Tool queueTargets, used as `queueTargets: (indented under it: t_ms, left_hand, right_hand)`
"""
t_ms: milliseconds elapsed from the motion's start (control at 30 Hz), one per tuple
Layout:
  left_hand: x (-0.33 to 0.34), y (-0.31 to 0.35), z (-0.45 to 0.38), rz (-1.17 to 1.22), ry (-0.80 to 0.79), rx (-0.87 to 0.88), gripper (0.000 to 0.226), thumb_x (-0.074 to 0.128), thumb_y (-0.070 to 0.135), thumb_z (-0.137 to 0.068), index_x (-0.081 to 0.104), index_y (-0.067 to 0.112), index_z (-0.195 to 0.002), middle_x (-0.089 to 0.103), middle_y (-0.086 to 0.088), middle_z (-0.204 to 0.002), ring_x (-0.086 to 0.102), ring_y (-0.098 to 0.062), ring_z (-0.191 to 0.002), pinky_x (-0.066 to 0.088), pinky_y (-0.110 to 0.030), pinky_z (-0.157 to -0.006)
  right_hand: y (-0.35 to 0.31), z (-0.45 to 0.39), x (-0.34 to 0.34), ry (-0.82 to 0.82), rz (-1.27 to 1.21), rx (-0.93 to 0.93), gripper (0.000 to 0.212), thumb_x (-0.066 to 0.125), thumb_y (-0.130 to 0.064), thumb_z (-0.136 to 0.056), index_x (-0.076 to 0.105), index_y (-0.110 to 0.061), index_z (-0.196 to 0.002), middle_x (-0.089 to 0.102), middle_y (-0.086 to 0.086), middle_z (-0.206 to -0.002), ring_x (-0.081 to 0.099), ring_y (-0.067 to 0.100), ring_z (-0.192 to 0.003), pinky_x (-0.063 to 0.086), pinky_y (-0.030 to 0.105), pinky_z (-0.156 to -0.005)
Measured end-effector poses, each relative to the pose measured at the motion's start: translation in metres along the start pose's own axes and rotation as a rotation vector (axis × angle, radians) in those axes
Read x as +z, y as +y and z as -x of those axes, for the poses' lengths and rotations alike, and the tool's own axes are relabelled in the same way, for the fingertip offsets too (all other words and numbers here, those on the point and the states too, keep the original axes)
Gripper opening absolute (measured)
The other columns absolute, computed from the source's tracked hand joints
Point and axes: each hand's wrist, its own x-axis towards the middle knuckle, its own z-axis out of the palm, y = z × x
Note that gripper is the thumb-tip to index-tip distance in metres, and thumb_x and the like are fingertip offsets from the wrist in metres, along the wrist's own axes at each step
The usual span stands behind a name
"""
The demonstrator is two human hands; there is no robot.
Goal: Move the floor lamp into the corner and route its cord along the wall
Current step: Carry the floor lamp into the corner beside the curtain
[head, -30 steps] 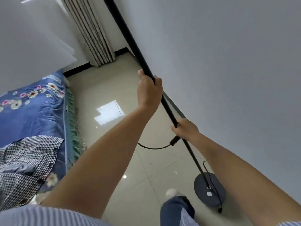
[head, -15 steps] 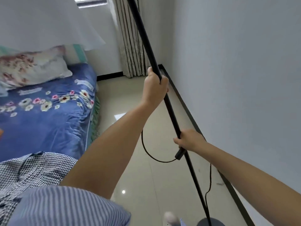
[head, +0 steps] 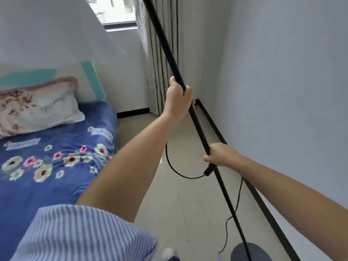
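Observation:
The floor lamp's thin black pole [head: 199, 127] runs tilted from the top centre down to its round dark base [head: 248, 254] at the bottom edge. My left hand [head: 178, 98] grips the pole high up. Lower down, my right hand [head: 220, 154] is closed around the pole just above a small black switch block [head: 209, 171]. The black cord [head: 175, 167] loops left from that block, and another stretch hangs down towards the base. The white lampshade [head: 52, 29] fills the upper left. The room corner [head: 197, 102] lies ahead beside the curtain.
A bed [head: 56, 166] with a blue flowered cover and a pillow [head: 37, 110] takes up the left side. A patterned curtain [head: 162, 59] hangs by the window ahead. The white wall [head: 282, 91] with a black skirting board [head: 244, 178] runs along the right. A tiled floor strip [head: 180, 204] lies between.
The view has lifted and swung towards the window corner. The lamp base has slid to the bottom edge of the view. Both hands keep their grip on the pole.

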Motion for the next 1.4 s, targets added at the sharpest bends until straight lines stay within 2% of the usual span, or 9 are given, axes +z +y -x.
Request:
queueTargets:
  t_ms: [167,300,467,667,800,933,1100,1300,1400]
  left_hand:
    - [-0.008,-0.031,-0.127,0.032,-0.014,0.002,0.018,0.037,-0.003,-0.094,0.035,0.000,-0.112,0.043,0.003,-0.055,0.047,0.006,-0.027,0.048,-0.025,-0.042]
    - [-0.005,-0.061,-0.222,0.044,-0.052,-0.009,0.013,0.035,-0.002,-0.095,0.034,0.001,-0.107,0.041,0.002,-0.058,0.047,-0.008,-0.039,0.046,-0.027,-0.044]
    - [0.009,-0.111,-0.344,-0.016,-0.072,0.010,0.011,0.035,-0.002,-0.096,0.033,0.005,-0.104,0.042,0.002,-0.060,0.048,-0.005,-0.038,0.048,-0.026,-0.047]
    - [0.032,-0.150,-0.488,-0.105,-0.092,0.017,0.036,0.034,0.003,-0.098,0.023,-0.006,-0.131,0.046,0.001,-0.056,0.048,-0.007,-0.045,0.043,-0.004,-0.036]
    - [0.042,-0.176,-0.575,-0.154,-0.110,0.025,0.048,0.033,0.006,-0.099,0.010,-0.007,-0.140,0.048,0.003,-0.054,0.048,0.000,-0.043,0.042,-0.005,-0.040]
    - [0.055,-0.214,-0.666,-0.153,-0.117,0.017,0.039,0.034,0.005,-0.099,0.019,-0.004,-0.135,0.048,0.002,-0.054,0.048,-0.005,-0.044,0.044,-0.016,-0.045]
    - [0.073,-0.259,-0.775,-0.204,-0.124,-0.015,0.056,0.033,0.009,-0.099,0.002,-0.006,-0.143,0.051,0.006,-0.054,0.044,0.007,-0.028,0.028,0.000,-0.027]
    - [0.102,-0.293,-0.886,-0.212,-0.115,-0.044,0.048,0.036,0.008,-0.097,0.014,-0.007,-0.138,0.051,0.006,-0.056,0.043,-0.006,-0.044,0.031,-0.003,-0.027]
    - [0.119,-0.305,-0.931,-0.232,-0.095,-0.047,0.038,0.037,0.009,-0.097,0.026,-0.007,-0.129,0.052,0.005,-0.057,0.043,-0.005,-0.043,0.031,-0.003,-0.026]
  right_hand:
    - [-0.035,-0.116,-0.051,0.015,-0.050,0.056,0.033,0.047,-0.022,-0.080,0.033,-0.021,-0.051,0.055,0.004,-0.074,0.052,0.025,-0.073,0.030,0.025,-0.049]
    - [-0.046,-0.211,-0.083,0.031,-0.089,0.057,0.028,0.048,-0.021,-0.078,0.037,-0.022,-0.052,0.069,0.011,-0.093,0.062,0.029,-0.086,0.040,0.028,-0.063]
    - [-0.050,-0.341,-0.117,0.011,-0.073,0.047,0.014,0.048,-0.021,-0.078,0.049,-0.013,-0.066,0.070,0.013,-0.102,0.062,0.031,-0.093,0.041,0.030,-0.068]
    - [-0.054,-0.482,-0.176,0.015,-0.124,0.052,0.009,0.047,-0.019,-0.077,0.049,-0.012,-0.073,0.070,0.012,-0.103,0.061,0.029,-0.088,0.039,0.028,-0.065]
    - [-0.058,-0.568,-0.209,0.024,-0.116,0.049,0.010,0.046,-0.018,-0.077,0.046,-0.011,-0.070,0.069,0.012,-0.103,0.057,0.029,-0.082,0.035,0.026,-0.056]
    - [-0.058,-0.664,-0.236,0.042,-0.110,0.046,0.008,0.046,-0.016,-0.076,0.047,-0.009,-0.074,0.068,0.014,-0.103,0.051,0.027,-0.076,0.028,0.025,-0.051]
    - [-0.056,-0.784,-0.270,0.036,-0.103,0.072,0.007,0.046,-0.017,-0.075,0.048,-0.011,-0.072,0.059,0.009,-0.086,0.050,0.027,-0.074,0.027,0.024,-0.049]
    - [-0.042,-0.908,-0.309,0.053,-0.118,0.068,0.029,0.048,-0.018,-0.077,0.035,-0.018,-0.051,0.049,0.007,-0.068,0.049,0.027,-0.067,0.034,0.028,-0.057]
    - [-0.033,-0.956,-0.330,0.059,-0.101,0.028,0.037,0.047,-0.017,-0.079,0.027,-0.019,-0.049,0.034,0.001,-0.053,0.035,0.018,-0.047,0.025,0.025,-0.046]
